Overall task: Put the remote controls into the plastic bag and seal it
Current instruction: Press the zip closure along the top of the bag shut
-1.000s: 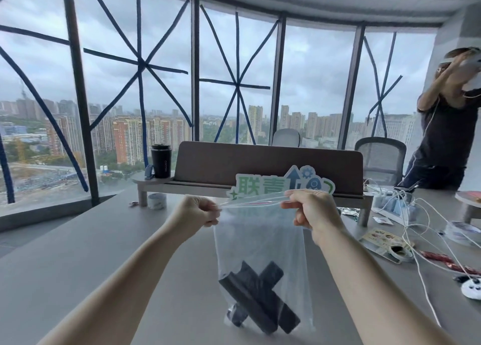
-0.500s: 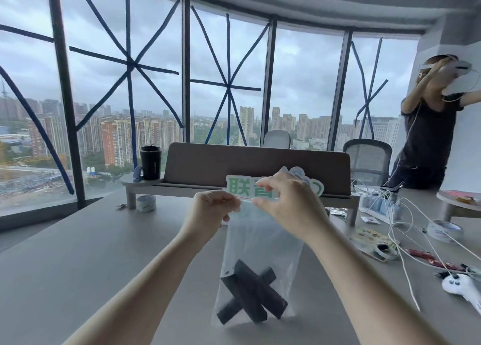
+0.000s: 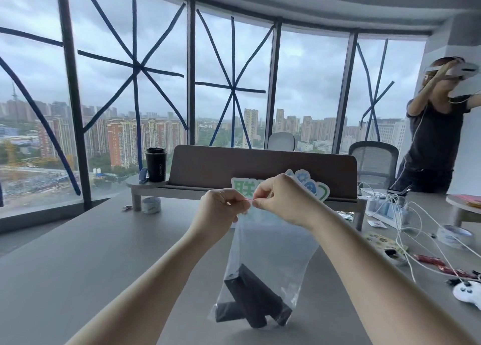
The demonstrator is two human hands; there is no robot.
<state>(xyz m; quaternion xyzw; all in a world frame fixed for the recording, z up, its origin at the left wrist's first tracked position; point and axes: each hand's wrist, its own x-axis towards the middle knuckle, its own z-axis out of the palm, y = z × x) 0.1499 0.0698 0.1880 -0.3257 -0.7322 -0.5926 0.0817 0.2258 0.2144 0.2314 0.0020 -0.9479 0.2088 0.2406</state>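
Observation:
A clear plastic bag (image 3: 270, 243) hangs upright over the grey table (image 3: 91, 261), its bottom resting on the surface. Black remote controls (image 3: 253, 299) lie crossed at the bottom of the bag. My left hand (image 3: 221, 209) and my right hand (image 3: 281, 201) both pinch the bag's top edge, thumbs and fingertips almost touching each other near the left end of the strip. Whether the top edge is closed along its length is hidden by my hands.
A brown desk riser (image 3: 263, 170) with a green sign (image 3: 318, 188) stands behind the bag. A black cup (image 3: 155, 167) and tape roll (image 3: 151, 205) are at the back left. Cables (image 3: 406, 225), a white controller (image 3: 468, 292) and small items lie right. A person (image 3: 434, 136) stands far right.
My right hand has slid left along the bag's top edge until it meets my left hand. The bag's mouth has narrowed and the remotes have shifted lower in the bag.

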